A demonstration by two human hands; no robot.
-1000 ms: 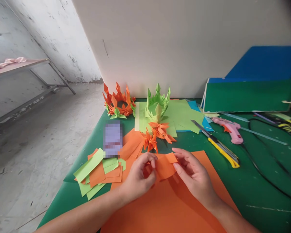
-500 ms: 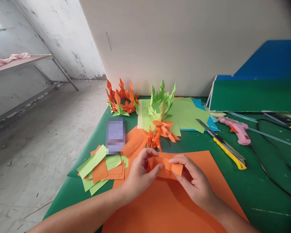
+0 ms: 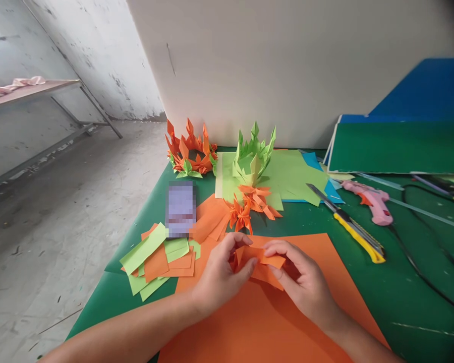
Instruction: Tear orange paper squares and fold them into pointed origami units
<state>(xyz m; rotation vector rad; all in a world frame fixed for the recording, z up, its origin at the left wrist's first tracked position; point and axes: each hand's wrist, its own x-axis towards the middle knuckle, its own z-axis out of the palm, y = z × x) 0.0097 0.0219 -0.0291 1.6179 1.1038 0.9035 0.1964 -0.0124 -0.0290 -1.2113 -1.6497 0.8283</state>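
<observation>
Between my two hands is a small piece of orange paper [image 3: 261, 269], partly folded and bent. My left hand [image 3: 223, 269] pinches its left end between thumb and fingers. At the right end, my right hand [image 3: 300, 272] grips a raised flap with thumb and fingertips. Both hands are just above a large orange sheet [image 3: 242, 322] lying on the green table. Beyond them lie orange folded paper flowers [image 3: 240, 214]. Farther back stand a green paper crown [image 3: 252, 161] and an orange paper crown [image 3: 191, 154] with green leaves.
Green and orange paper strips [image 3: 161, 262] are piled at the left, below a blurred purple rectangular object [image 3: 180, 209]. A yellow utility knife [image 3: 357, 234] with its blade out and a pink glue gun [image 3: 371, 199] with a black cord lie at the right. Boards [image 3: 397, 146] lean behind.
The orange paper is bent further: its right part has folded up under my right fingers, and a lower layer now shows beneath. Both hands stay nearly in place.
</observation>
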